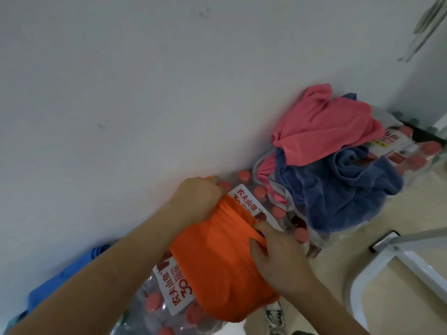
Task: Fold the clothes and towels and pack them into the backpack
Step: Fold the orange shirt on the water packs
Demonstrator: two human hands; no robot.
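White wall (pixel 121 93) fills the background, and shrink-wrapped packs of bottled water (pixel 154 308) stand along its foot on the floor. Across the nearer pack lies the orange garment (pixel 217 264), partly folded. Its long axis runs from the pack's near edge away toward the wall.

The left hand (pixel 198 201) is curled around the garment's far end by the wall. The right hand (pixel 278 259) pinches a fold at its right edge, so both hands grip the cloth. The next fold probably brings the far end back toward the person, led by the left hand.

An unfolded pile (pixel 338 170) of pink and blue cloth waits to the right. I cannot tell whether the blue fabric (pixel 60 279) on the left is the backpack.
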